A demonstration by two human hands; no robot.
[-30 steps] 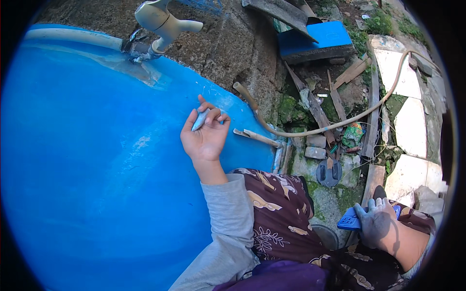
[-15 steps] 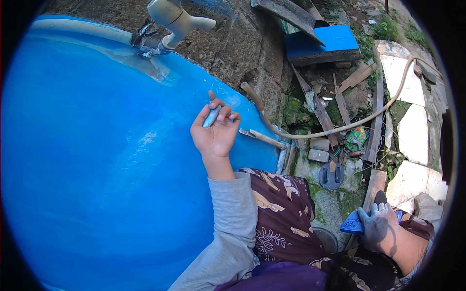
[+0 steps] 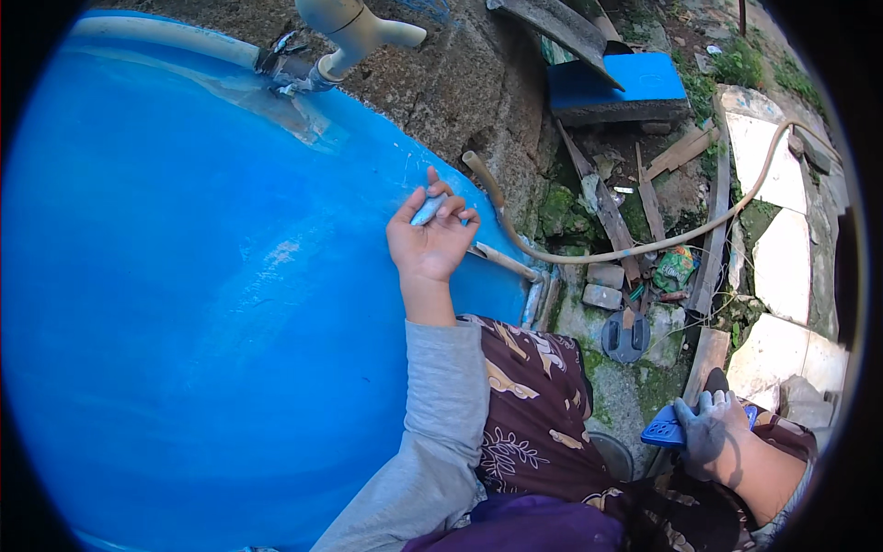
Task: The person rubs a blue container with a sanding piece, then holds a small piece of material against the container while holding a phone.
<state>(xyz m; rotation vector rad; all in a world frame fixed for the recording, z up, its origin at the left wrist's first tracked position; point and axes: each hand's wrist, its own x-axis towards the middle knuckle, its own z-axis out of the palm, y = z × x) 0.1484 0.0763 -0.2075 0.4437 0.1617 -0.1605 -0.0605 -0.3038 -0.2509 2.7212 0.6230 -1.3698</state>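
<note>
My left hand is palm up over the blue surface, with the thumb and curled fingers closed around a small, smooth blue-grey oval piece. What the piece is made of I cannot tell. The broad blue painted surface spreads under and to the left of that arm. At the lower right, my right hand, grey with dust on the fingers, grips a flat blue piece with holes. The hand covers most of this piece, so its kind does not show.
A pale plastic tap rises at the top edge, joined to a white pipe. A beige hose curves across the right side. Beyond it lie boards, bricks, a round grey disc and light paving slabs.
My left hand has moved a little to the right and slightly up, still holding the oval piece. The right hand stays on the blue piece with almost no shift.
</note>
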